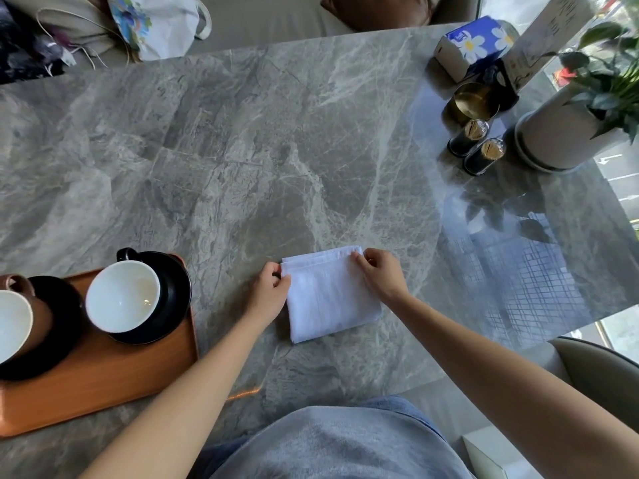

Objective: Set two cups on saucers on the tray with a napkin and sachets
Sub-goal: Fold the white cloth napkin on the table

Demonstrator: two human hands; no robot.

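- Head view shows the person's left hand (268, 293) pinching the far-left corner of a white folded cloth napkin (330, 299), while the right hand (380, 274) pinches its far-right corner; both hands are closed on the fabric.
- The napkin lies flat on the grey marble-patterned table (242, 150), just right of the orange-brown rectangular wooden tray (114, 375) and not yet on it.
- On the tray, a black cup with a white inside (122, 300) sits on a black round saucer (173, 305), and a brown cup with a white inside (15, 323) sits on a second black saucer (58, 326) at the frame's left edge, so the cup part looks done.
- The step in hand seems to be squaring the fold. To do it well, the person should line the far edges up evenly, keep both corners taut, then press the crease flat with the palms.
- The layers at the far edge look slightly offset; aligning them first would give a neater rectangle.
- When lifted, soft cloth may fall open, so gripping all layers together would help.
- The bare tray area nearest the person looks like the likeliest spot for it.
- No sachets can be made out in view.
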